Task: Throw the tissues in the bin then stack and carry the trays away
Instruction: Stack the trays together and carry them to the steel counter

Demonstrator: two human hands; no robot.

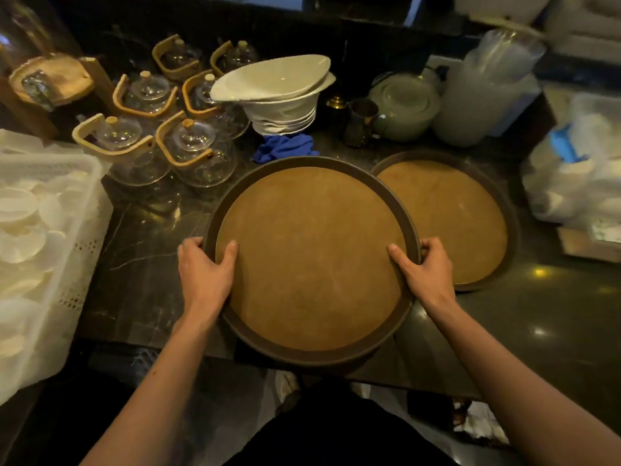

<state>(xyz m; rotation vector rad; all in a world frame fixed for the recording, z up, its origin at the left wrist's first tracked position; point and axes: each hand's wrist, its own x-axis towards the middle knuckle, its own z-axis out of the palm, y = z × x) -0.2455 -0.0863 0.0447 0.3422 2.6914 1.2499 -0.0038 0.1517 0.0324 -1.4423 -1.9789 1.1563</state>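
We grip the near tray (311,257) by its rim, left hand (205,274) and right hand (421,270) clamped on opposite sides, while the second tray (447,220) lies just right, its edge tucked underneath.

I have one view only, worn on the head, wide-angle, looking forward and steeply down over a dark counter (141,264). It sits close: both forearms run up from the near edge to a round tray (311,257) at centre. Far edges curve and blur; nothing overlaps with another view.
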